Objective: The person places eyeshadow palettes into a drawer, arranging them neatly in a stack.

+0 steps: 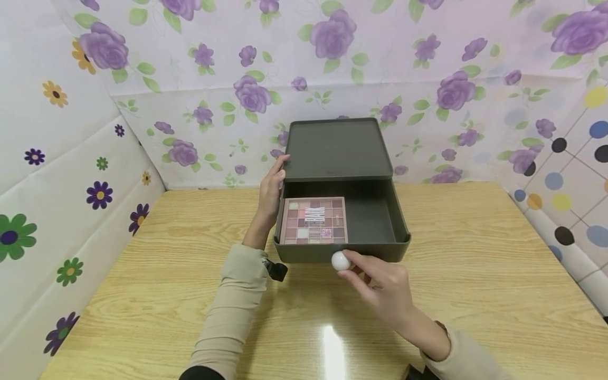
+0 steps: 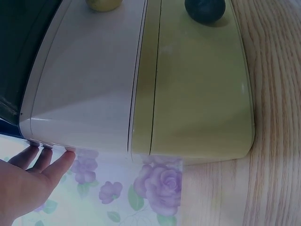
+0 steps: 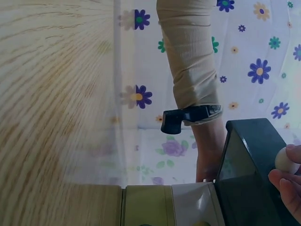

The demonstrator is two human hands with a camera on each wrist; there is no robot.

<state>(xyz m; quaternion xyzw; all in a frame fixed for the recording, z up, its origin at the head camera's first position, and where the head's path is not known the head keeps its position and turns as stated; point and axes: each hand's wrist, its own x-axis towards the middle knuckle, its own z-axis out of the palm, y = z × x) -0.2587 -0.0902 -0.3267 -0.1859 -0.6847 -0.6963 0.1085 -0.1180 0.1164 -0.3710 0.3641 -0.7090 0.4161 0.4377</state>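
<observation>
A small drawer unit (image 1: 334, 148) with a dark grey top stands at the table's far side. Its dark grey top drawer (image 1: 372, 224) is pulled out, and a pink eyeshadow palette (image 1: 313, 224) lies flat in the left half. My right hand (image 1: 387, 287) pinches the round white knob (image 1: 340, 261) on the drawer front between thumb and fingers. At the unit's left side, my left hand (image 1: 271, 192) rests its extended fingertips against the casing. Below, the left wrist view shows a white drawer (image 2: 89, 84) and a yellow-green drawer (image 2: 202, 94), both closed.
The unit stands on a light wooden table (image 1: 180, 274), close to a back wall covered with purple rose print (image 1: 252, 95). Flower-printed sheeting (image 1: 43, 184) hangs at left, dotted sheeting (image 1: 565, 200) at right. A yellow knob (image 2: 104, 4) and a dark knob (image 2: 205, 9) stick out from the lower drawers.
</observation>
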